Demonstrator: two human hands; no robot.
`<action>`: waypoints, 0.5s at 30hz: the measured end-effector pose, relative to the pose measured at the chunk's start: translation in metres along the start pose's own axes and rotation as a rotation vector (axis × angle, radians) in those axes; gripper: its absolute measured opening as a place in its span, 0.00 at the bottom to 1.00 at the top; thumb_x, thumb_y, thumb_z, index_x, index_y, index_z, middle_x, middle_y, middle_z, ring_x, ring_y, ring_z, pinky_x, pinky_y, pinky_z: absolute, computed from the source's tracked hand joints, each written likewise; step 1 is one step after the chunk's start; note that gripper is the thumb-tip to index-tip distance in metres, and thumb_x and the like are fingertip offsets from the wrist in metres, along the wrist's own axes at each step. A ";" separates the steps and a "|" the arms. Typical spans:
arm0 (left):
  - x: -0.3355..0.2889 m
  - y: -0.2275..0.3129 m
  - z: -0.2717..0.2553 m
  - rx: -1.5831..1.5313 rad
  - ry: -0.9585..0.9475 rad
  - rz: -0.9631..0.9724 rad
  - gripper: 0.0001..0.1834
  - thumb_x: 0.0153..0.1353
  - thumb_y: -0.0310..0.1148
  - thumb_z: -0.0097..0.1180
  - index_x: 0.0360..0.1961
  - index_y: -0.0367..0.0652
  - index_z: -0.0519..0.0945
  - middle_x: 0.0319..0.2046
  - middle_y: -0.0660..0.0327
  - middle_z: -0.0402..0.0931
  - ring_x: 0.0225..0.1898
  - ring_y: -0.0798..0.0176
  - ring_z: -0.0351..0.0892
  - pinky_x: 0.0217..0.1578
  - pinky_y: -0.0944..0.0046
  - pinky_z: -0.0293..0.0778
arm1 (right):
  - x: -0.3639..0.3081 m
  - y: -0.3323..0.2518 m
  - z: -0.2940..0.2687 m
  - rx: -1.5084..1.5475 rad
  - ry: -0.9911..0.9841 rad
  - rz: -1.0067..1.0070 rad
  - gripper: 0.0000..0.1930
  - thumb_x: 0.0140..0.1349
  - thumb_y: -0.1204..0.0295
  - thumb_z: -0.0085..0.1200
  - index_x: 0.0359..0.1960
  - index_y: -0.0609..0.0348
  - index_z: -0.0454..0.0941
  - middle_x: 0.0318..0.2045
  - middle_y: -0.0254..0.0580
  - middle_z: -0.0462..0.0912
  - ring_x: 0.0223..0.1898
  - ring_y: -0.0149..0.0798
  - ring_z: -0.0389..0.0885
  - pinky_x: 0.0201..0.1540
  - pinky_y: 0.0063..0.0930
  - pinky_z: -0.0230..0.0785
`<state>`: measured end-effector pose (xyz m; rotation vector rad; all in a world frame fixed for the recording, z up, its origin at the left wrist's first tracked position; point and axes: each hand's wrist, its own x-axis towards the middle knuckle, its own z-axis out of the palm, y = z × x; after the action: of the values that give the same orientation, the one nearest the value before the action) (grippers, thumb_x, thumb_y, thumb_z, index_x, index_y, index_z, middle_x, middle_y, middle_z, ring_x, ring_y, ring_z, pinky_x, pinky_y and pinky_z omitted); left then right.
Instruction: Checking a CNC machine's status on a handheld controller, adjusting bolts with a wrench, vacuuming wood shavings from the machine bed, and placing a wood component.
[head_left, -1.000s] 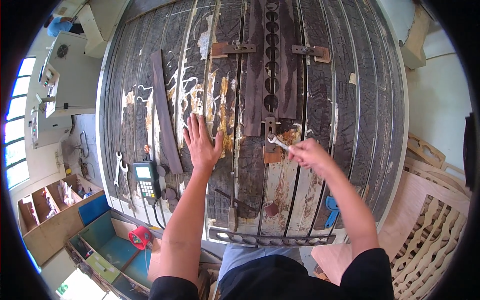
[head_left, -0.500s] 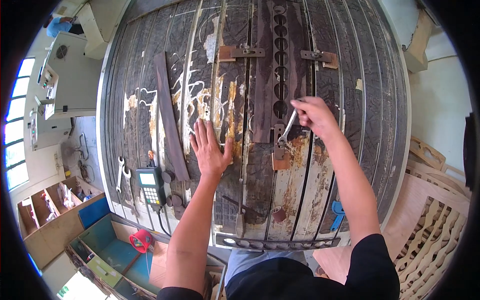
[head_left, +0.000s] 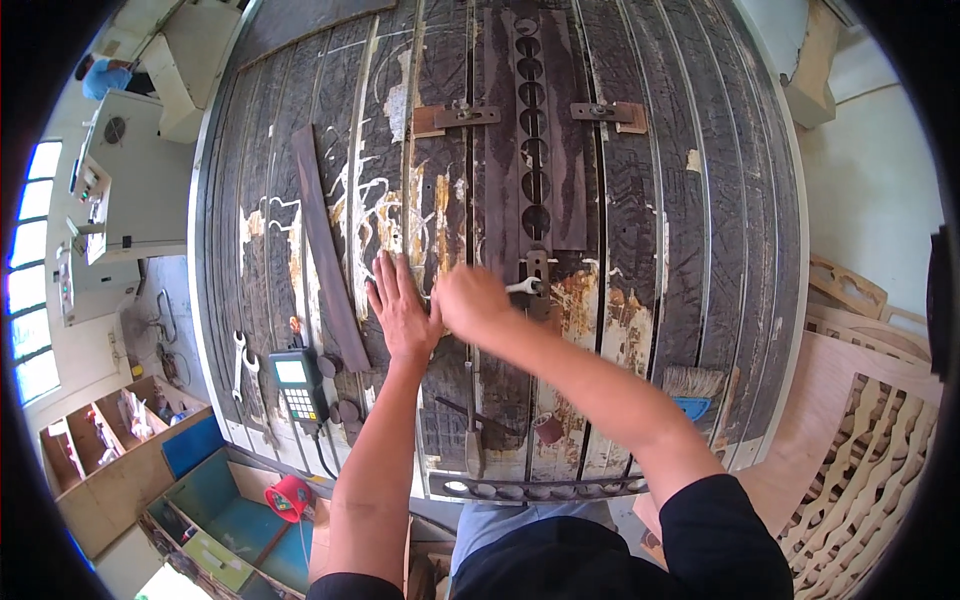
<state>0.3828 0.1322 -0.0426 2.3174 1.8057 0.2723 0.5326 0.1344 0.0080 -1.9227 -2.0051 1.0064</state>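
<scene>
Head view, controller, right hand part-hiding wrench

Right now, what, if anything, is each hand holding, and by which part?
The right hand grips a wrench by the handle end away from the metal clamp. The left hand lies palm-down on the worktable, holding nothing.

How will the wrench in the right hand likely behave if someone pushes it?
The wrench looks like metal, so it is probably stiff and heavy for its size. Its open end is at the slotted clamp, so it might pivot there or slip off.
</scene>
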 end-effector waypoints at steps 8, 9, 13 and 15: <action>-0.001 0.002 -0.004 -0.003 0.031 0.013 0.39 0.66 0.52 0.46 0.69 0.33 0.58 0.71 0.42 0.50 0.74 0.43 0.44 0.71 0.43 0.36 | -0.141 0.012 0.018 0.105 0.010 0.146 0.08 0.56 0.79 0.52 0.38 0.66 0.73 0.24 0.56 0.79 0.27 0.56 0.83 0.28 0.47 0.76; -0.003 0.001 -0.004 0.004 0.033 0.015 0.39 0.66 0.52 0.46 0.68 0.33 0.58 0.71 0.42 0.50 0.74 0.43 0.44 0.71 0.43 0.37 | -0.152 0.028 0.024 0.145 0.053 0.194 0.09 0.56 0.80 0.52 0.39 0.66 0.71 0.24 0.54 0.79 0.25 0.56 0.81 0.26 0.47 0.75; -0.004 0.001 -0.005 -0.011 0.039 0.017 0.39 0.66 0.52 0.46 0.68 0.34 0.59 0.71 0.42 0.50 0.74 0.43 0.44 0.71 0.44 0.37 | -0.169 0.072 -0.004 0.299 0.209 0.520 0.18 0.58 0.81 0.54 0.50 0.66 0.66 0.24 0.53 0.78 0.23 0.50 0.80 0.27 0.46 0.72; -0.001 0.003 -0.002 0.004 0.052 0.026 0.39 0.66 0.52 0.46 0.68 0.33 0.59 0.71 0.42 0.50 0.74 0.44 0.44 0.71 0.44 0.37 | -0.168 0.101 -0.012 0.316 0.370 0.249 0.13 0.60 0.78 0.57 0.46 0.67 0.73 0.22 0.52 0.78 0.22 0.44 0.79 0.27 0.43 0.70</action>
<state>0.3852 0.1303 -0.0401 2.3597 1.8024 0.3360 0.6457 -0.0265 0.0114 -2.0295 -1.3481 0.8746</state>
